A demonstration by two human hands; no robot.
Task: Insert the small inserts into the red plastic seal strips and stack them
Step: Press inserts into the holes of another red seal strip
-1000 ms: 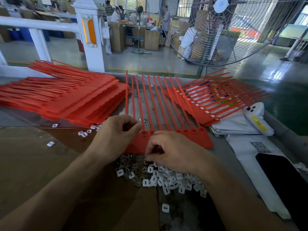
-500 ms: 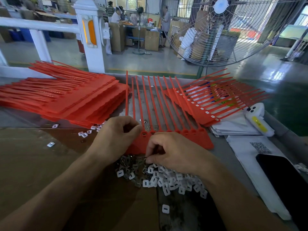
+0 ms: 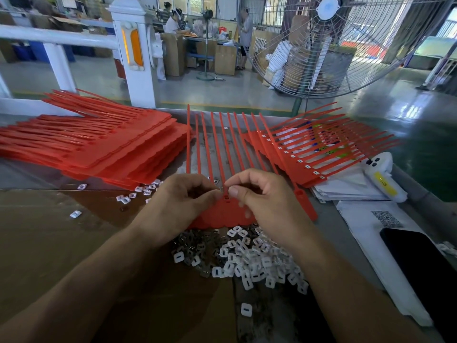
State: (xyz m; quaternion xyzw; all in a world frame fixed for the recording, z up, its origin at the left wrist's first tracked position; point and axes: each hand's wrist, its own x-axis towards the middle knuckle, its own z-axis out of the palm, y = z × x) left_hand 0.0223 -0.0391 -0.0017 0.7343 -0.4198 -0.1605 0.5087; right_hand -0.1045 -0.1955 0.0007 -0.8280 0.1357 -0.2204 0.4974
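Observation:
A red seal strip sheet (image 3: 223,214) lies flat in front of me, its thin tails pointing away. My left hand (image 3: 178,206) rests on its left part, thumb and curled fingers pressed at a socket near the sheet's top edge. My right hand (image 3: 262,201) sits just right of that socket, thumb and forefinger pinched together at it; whether an insert is between them is hidden. A heap of small white inserts (image 3: 249,261) lies just below the sheet. A tall stack of red sheets (image 3: 99,147) lies at the left, and sheets with white inserts fitted (image 3: 304,154) lie at the right.
Loose inserts (image 3: 133,194) are scattered by the left stack. A white handheld device (image 3: 380,177) rests on papers at the right, and a black phone (image 3: 420,263) lies at the right edge. Brown cardboard (image 3: 49,243) covers the near left. A large fan (image 3: 326,43) stands beyond the table.
My right hand has come up from the insert heap to the sheet's top edge, meeting my left thumb at a socket. The left hand has barely shifted.

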